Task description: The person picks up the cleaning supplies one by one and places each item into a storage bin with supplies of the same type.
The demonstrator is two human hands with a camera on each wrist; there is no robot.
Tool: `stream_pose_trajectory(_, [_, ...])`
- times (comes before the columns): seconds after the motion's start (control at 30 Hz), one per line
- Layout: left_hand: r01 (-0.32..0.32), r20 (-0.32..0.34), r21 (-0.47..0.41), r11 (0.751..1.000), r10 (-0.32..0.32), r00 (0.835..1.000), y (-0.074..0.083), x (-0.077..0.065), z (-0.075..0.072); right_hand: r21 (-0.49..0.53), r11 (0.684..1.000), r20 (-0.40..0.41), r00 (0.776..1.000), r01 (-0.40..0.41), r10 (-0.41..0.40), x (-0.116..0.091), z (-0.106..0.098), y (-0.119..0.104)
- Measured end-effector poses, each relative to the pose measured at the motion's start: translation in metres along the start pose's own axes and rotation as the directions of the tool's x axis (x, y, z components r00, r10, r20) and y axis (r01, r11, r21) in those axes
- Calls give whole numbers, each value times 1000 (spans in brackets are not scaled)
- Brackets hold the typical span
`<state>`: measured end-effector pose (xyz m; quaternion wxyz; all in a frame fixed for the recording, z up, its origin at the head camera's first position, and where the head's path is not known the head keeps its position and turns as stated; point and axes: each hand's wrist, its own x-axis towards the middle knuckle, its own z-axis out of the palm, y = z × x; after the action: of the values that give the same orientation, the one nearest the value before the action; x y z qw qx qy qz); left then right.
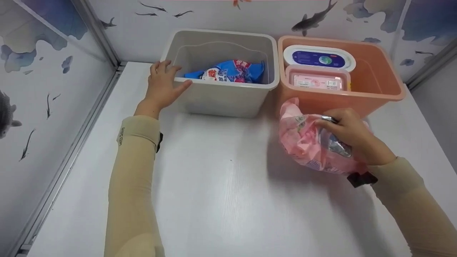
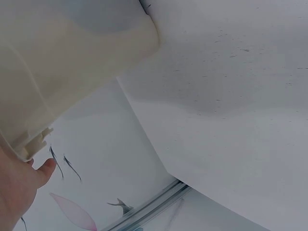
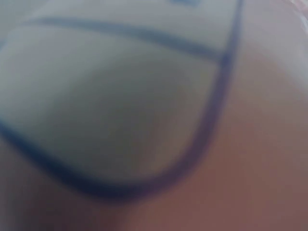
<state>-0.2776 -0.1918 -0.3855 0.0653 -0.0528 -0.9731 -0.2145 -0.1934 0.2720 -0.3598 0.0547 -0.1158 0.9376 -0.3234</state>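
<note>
A soft pink plastic bag (image 1: 301, 142) with a silvery, shiny patch is pinched in my right hand (image 1: 351, 134), held up in front of the orange bin (image 1: 375, 96). The bag's kind cannot be read. My left hand (image 1: 160, 85) rests on the left front corner of the grey bin (image 1: 221, 101), thumb stretched out along the front rim and fingers spread over the side. In the left wrist view the hand (image 2: 19, 187) touches the bin's rim. A blue printed bag (image 1: 232, 71) lies inside the grey bin. Blurred close surfaces fill the right wrist view.
Inside the orange bin sit a white oval-topped tub (image 1: 289, 57) with a blue label and a pink box (image 1: 317, 71). Both bins stand side by side on the white table (image 1: 214, 185), near the back wall. Metal-framed panels (image 1: 103, 43) border the table.
</note>
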Motion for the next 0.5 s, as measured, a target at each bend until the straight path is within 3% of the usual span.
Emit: stream_pose_trajectory(0.5, [-1,3,-7,1000,1,1000,0,0,1,-7,985,-75,983,170,-170,-8,-17,-19])
